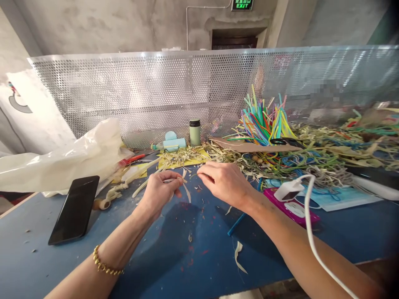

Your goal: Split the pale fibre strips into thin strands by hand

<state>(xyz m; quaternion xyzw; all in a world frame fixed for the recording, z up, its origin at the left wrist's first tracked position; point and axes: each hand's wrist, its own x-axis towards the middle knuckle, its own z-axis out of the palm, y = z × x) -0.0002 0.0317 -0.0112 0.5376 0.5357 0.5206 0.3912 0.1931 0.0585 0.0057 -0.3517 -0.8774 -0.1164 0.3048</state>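
Plainly, in the head view, the left hand point(159, 189) pinches a pale strip point(188, 193) dangling at its three o'clock, above the blue table point(156, 261). The right hand point(226, 182), fingers curled, sits at the strip's three o'clock; whether it grips anything, I cannot tell. A green bottle point(195, 135) stands at the strip's twelve.

A gold-coloured bracelet point(102, 266) of shiny, rounded, closely strung beads circles the left forearm point(126, 236). Beyond the bracelet, it narrows to a slim wrist point(149, 211) and a bare left hand point(158, 191) with slender fingers point(173, 178). Across from the bracelet, the right forearm point(280, 232) and right hand point(226, 180) are bare too, tapering likewise.
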